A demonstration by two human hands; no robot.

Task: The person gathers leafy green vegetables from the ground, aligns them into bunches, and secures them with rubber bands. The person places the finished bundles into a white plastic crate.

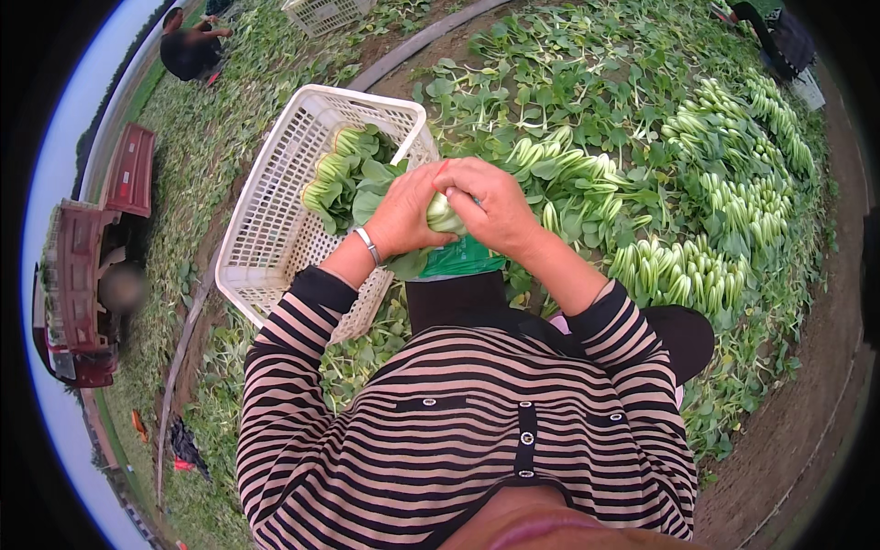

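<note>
Over my lap, my left hand [408, 206] is wrapped around a bunch of bok choy [442, 216], its leaves pointing left and its pale stalk ends facing right. A thin red band [441, 175] runs at the top of that bunch, caught in the curled fingers of my right hand [496, 205]. The fingers hide most of the band, so how far it goes around the stalks is unclear. Just left of my hands stands a white plastic crate [268, 237], tilted in view, with several banded bok choy bunches [337, 175] inside. Green plastic [464, 260] lies on my lap under the hands.
Loose bok choy [570, 168] lies to the right, with piled rows [680, 271] beyond. A hose [426, 42] crosses the ground behind the crate. Another crate [326, 15], a red truck [79, 275] and people crouching [189, 51] are farther off.
</note>
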